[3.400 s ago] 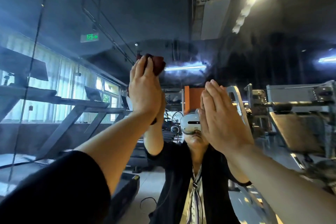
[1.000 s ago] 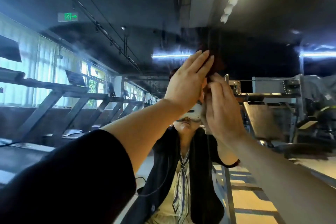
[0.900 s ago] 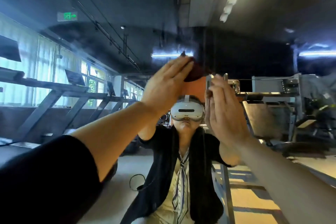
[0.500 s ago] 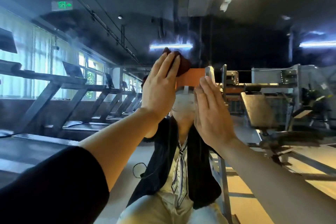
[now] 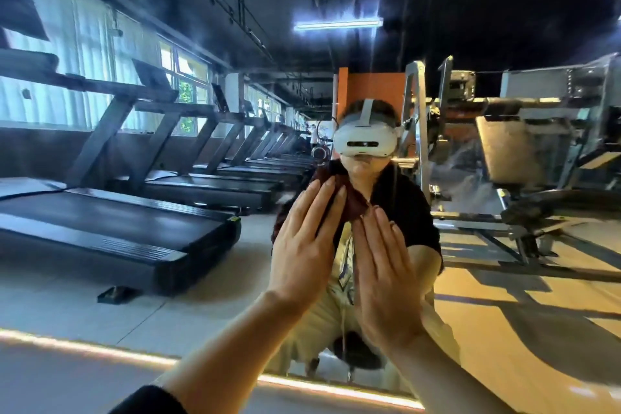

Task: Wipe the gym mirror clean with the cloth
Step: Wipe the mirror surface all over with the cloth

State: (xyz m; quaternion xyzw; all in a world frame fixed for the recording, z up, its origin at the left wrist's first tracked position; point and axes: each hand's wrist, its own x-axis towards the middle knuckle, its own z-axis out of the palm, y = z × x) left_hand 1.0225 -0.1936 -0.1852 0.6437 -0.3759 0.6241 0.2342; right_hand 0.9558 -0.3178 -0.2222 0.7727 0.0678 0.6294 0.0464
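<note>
My left hand (image 5: pixel 304 242) presses the cloth (image 5: pixel 349 198) flat on the mirror (image 5: pixel 100 245), right hand (image 5: pixel 386 276) flat just beside, both with straight fingers. Hazy streaks at far right suggest plenty left.

Counts at the gym mirror (image 5: pixel 100 296)

Two hands press flat toward the glass: one left hand (image 5: pixel 304 245), one right hand (image 5: pixel 386 279). One dark red cloth (image 5: pixel 349 198). One white headset (image 5: pixel 364 143) and one ceiling tube light (image 5: pixel 337 24) reflected. The treadmills (image 5: pixel 134 212) run too far back to count.
</note>
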